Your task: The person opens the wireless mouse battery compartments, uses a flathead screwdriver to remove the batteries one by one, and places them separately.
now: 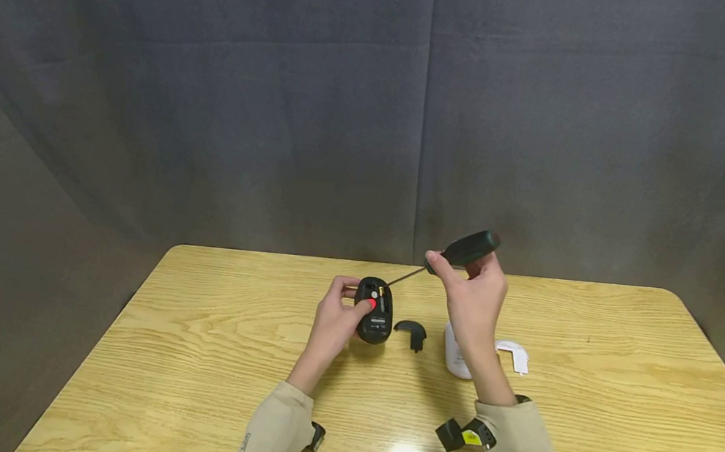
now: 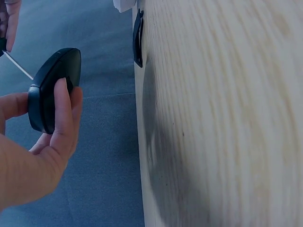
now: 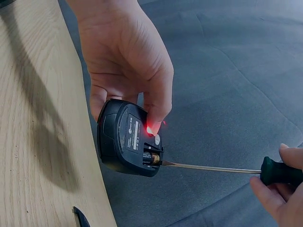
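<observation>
My left hand [image 1: 334, 319] grips a black computer mouse [image 1: 374, 330] above the table, its underside facing up and its battery bay uncovered. A battery [image 3: 151, 158] sits in the bay. Red light glows at the left thumb. In my right hand [image 1: 476, 304] is a flat-blade screwdriver [image 1: 471, 248] with a dark green handle, held by thumb and fingers. Its metal shaft [image 3: 213, 167] slants down to the mouse, the tip right at the battery's end in the right wrist view. From the left wrist view, fingers wrap the mouse's sides [image 2: 71, 64].
A curved black cover [image 1: 412, 331] lies on the wooden table [image 1: 203, 356] right of the mouse. Partly hidden by the right forearm is a white mouse-like object [image 1: 457, 354], with a curved white cover [image 1: 515, 355] beside it. A grey curtain [image 1: 279, 136] hangs behind the table.
</observation>
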Available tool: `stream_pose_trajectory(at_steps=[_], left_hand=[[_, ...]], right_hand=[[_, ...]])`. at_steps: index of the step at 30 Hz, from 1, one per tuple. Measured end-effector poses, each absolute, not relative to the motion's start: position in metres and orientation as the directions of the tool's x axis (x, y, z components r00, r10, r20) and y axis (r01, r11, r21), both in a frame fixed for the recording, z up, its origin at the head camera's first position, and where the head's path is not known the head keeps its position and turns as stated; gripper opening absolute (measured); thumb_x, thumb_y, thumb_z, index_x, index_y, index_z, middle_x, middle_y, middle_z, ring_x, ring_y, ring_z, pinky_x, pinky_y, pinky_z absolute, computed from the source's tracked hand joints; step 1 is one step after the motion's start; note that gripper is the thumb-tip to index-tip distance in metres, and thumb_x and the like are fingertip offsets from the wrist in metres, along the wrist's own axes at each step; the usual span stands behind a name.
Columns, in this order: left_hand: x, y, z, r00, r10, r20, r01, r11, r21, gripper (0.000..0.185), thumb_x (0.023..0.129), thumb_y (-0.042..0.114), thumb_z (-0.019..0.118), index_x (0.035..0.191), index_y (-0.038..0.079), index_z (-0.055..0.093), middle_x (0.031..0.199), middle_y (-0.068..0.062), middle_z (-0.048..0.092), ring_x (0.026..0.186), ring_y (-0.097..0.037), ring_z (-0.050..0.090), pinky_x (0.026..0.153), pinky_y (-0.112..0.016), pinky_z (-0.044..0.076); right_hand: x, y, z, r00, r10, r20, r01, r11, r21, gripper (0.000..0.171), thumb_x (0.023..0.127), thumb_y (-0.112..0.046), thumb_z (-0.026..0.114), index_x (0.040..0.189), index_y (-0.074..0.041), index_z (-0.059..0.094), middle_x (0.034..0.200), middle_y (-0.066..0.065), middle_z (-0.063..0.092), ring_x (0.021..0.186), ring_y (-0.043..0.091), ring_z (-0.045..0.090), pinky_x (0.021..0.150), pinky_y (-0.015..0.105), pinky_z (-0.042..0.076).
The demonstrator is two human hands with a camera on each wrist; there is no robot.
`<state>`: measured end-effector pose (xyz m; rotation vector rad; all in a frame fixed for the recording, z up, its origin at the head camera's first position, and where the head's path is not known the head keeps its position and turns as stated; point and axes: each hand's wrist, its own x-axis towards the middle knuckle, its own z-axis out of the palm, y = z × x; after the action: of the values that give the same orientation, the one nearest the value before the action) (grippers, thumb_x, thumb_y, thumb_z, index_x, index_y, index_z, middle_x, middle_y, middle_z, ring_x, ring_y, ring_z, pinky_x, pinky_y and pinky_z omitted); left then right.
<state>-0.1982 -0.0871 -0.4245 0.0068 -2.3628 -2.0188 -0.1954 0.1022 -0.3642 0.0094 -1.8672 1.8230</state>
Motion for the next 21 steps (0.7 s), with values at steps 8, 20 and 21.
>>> stream_pose_trajectory(at_steps=[8,20,21], left_hand=[[-0.196,-0.088,-0.426,-0.998,-0.026,0.055,0.050,0.163,0.985,0.042,0.092,0.004,0.064,0.132,-0.003,0.053,0.118,-0.021,0.057,0.073,-0.017,0.067,0.054,-0.031,0.059],[-0.193,-0.090,-0.423,-0.997,-0.031,0.064,0.059,0.151,0.987,0.041,0.093,0.003,0.064,0.132,-0.003,0.053,0.119,-0.020,0.056,0.074,-0.017,0.067,0.056,-0.031,0.059],[-0.192,-0.090,-0.423,-0.997,-0.027,0.076,0.070,0.167,0.983,0.041,0.093,0.003,0.064,0.132,-0.003,0.054,0.119,-0.020,0.057,0.073,-0.016,0.067,0.055,-0.032,0.059]], right_hand=[[-0.194,0.095,-0.366,-0.842,0.361,0.400,-0.404,0.070,-0.912,0.029,0.086,-0.007,0.085,0.105,0.000,0.065,0.089,-0.004,0.071,0.089,0.010,0.071,0.070,0.019,0.052],[-0.195,0.091,-0.371,-0.825,0.373,0.425,-0.456,0.006,-0.890,0.027,0.087,-0.005,0.084,0.105,-0.002,0.065,0.091,0.000,0.071,0.083,0.013,0.068,0.069,0.019,0.053],[-0.196,0.091,-0.371,-0.824,0.382,0.417,-0.455,-0.010,-0.890,0.026,0.087,-0.005,0.083,0.105,-0.003,0.064,0.091,0.000,0.071,0.084,0.013,0.068,0.072,0.020,0.054]])
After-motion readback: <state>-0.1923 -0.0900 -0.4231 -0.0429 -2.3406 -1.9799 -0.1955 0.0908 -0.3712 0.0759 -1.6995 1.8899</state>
